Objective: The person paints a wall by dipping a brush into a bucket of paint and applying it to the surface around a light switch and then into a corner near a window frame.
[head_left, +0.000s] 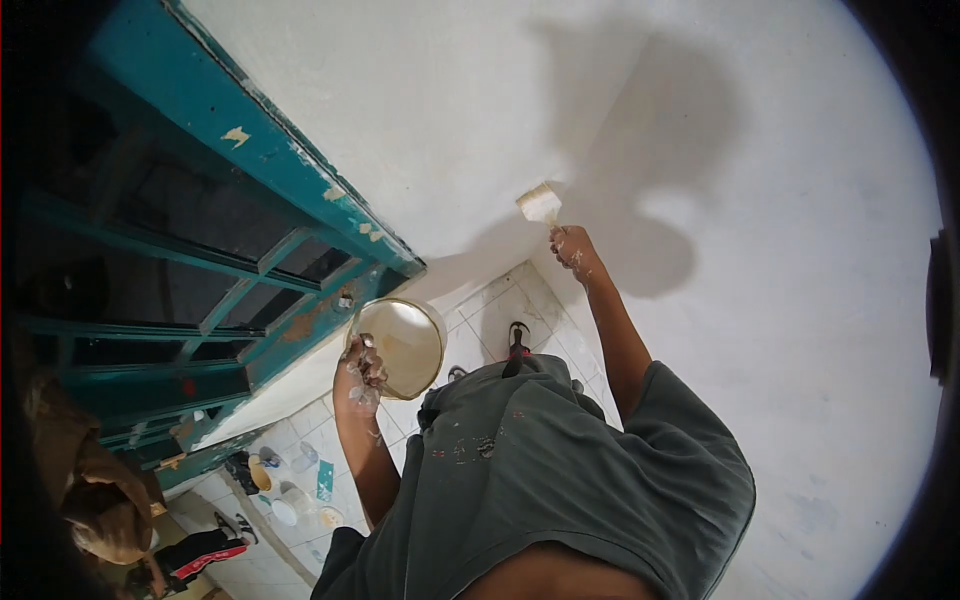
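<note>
In the head view my right hand is closed round the handle of a wide paintbrush. The brush's pale bristles are up against the white wall, close to the corner. My left hand grips the rim of a round bucket, fingers wrapped over its edge. Whitish paint coats the bucket's inside, and what lies at its bottom is hard to see. White paint spots cover both hands and forearms.
A teal window frame with chipped paint runs along the left. Below, containers and a teal piece lie on the tiled floor. Another person's leg and brown cloth show at lower left.
</note>
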Motion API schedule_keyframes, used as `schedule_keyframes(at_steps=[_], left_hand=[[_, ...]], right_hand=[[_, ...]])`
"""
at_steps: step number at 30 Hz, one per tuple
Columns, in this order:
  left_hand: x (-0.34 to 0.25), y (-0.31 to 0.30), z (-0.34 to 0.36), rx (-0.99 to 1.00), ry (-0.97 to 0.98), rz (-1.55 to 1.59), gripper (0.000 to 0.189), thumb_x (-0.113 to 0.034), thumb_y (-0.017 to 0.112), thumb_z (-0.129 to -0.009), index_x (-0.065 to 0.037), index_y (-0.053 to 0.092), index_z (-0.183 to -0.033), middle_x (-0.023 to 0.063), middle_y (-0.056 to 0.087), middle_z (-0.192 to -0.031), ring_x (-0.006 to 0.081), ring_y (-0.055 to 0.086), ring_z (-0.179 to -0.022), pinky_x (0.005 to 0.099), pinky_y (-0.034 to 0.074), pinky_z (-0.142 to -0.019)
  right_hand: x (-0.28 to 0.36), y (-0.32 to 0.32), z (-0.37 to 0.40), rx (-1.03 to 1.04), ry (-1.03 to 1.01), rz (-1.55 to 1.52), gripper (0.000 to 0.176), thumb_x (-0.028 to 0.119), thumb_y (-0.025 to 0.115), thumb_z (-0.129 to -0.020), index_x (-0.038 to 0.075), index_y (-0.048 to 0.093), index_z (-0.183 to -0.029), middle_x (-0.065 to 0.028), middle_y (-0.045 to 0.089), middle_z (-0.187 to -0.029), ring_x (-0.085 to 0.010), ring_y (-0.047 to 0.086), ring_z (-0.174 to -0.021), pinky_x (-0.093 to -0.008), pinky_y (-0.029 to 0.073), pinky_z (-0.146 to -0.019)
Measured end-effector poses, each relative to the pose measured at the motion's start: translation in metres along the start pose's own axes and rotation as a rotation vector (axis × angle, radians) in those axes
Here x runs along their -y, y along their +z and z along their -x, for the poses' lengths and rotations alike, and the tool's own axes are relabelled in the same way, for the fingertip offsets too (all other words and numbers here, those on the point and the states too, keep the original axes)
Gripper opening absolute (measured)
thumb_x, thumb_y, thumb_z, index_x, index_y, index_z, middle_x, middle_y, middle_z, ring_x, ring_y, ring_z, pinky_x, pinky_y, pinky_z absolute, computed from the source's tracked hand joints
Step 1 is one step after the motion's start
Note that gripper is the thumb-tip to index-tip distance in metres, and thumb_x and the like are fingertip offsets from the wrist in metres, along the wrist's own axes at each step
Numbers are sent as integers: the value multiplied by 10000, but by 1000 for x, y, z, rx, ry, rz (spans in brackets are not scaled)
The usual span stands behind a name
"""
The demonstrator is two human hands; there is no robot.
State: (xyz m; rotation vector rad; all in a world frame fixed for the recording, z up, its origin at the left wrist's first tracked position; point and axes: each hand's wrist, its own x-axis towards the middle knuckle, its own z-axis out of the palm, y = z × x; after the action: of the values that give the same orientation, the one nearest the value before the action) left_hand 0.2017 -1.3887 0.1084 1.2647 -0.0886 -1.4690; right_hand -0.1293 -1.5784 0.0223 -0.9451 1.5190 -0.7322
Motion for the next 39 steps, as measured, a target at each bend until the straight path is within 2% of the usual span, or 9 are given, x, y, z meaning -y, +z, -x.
schedule_keyframes(at_steps=[4,10,16,19,22,24,31,36,39], left_hand=[[-3,6,3,-2,-14,28,210,-309,523,-841,-101,497,-827,-55,346,-552,59,314,-413,194,242,-378],[1,15,2,6,-61,21,215,-315,529,-837,-102,497,-829,-53,343,-553,58,309,-414,195,242,-379],[7,20,1,5,-39,31,215,-308,536,-833,-96,503,-851,-52,344,-550,63,308,-415,199,251,-385],[5,16,5,26,-57,55,207,-299,537,-833,-95,506,-854,-50,354,-553,66,312,-417,202,257,-391],[9,15,5,16,-48,55,202,-296,535,-834,-96,508,-850,-48,364,-557,67,315,-417,202,259,-394],[5,20,15,-2,-66,51,200,-294,534,-835,-96,510,-848,-48,368,-558,67,316,-416,202,258,-394],[9,24,20,-46,-89,55,202,-302,522,-842,-102,504,-825,-53,368,-550,59,313,-402,194,239,-371],[14,13,23,-28,-28,118,186,-271,455,-880,-101,475,-806,-64,312,-517,55,299,-387,182,249,-338],[15,13,34,-40,-9,110,197,-283,450,-881,-106,481,-802,-66,303,-510,55,285,-381,183,236,-333]], right_hand=[[65,-20,48,3,-208,68,246,235,490,-838,40,514,-689,21,434,-532,-54,371,-417,-217,280,-376],[93,-49,82,65,-219,-143,247,271,482,-861,68,494,-721,55,389,-512,-32,300,-383,-188,230,-341],[-26,-21,5,-33,-39,-28,239,262,491,-831,60,502,-705,31,411,-509,-49,333,-382,-206,253,-337],[-45,-10,-9,-12,100,86,234,246,490,-818,50,509,-691,22,422,-506,-63,355,-385,-221,275,-345],[-22,-4,-17,-46,-42,215,238,237,494,-817,44,509,-679,18,427,-511,-70,361,-385,-233,284,-348],[22,-20,15,-108,-392,212,256,240,491,-830,44,511,-666,22,420,-506,-56,347,-384,-222,274,-347],[96,-53,75,-24,-344,-78,249,255,466,-872,63,498,-716,54,378,-505,-20,297,-412,-184,231,-367],[-14,-29,-15,181,-215,-284,258,284,464,-872,102,484,-691,53,383,-520,-28,296,-380,-200,229,-331],[-67,-21,-41,153,-51,-280,274,296,474,-861,95,482,-675,38,388,-498,-44,314,-366,-213,245,-328]])
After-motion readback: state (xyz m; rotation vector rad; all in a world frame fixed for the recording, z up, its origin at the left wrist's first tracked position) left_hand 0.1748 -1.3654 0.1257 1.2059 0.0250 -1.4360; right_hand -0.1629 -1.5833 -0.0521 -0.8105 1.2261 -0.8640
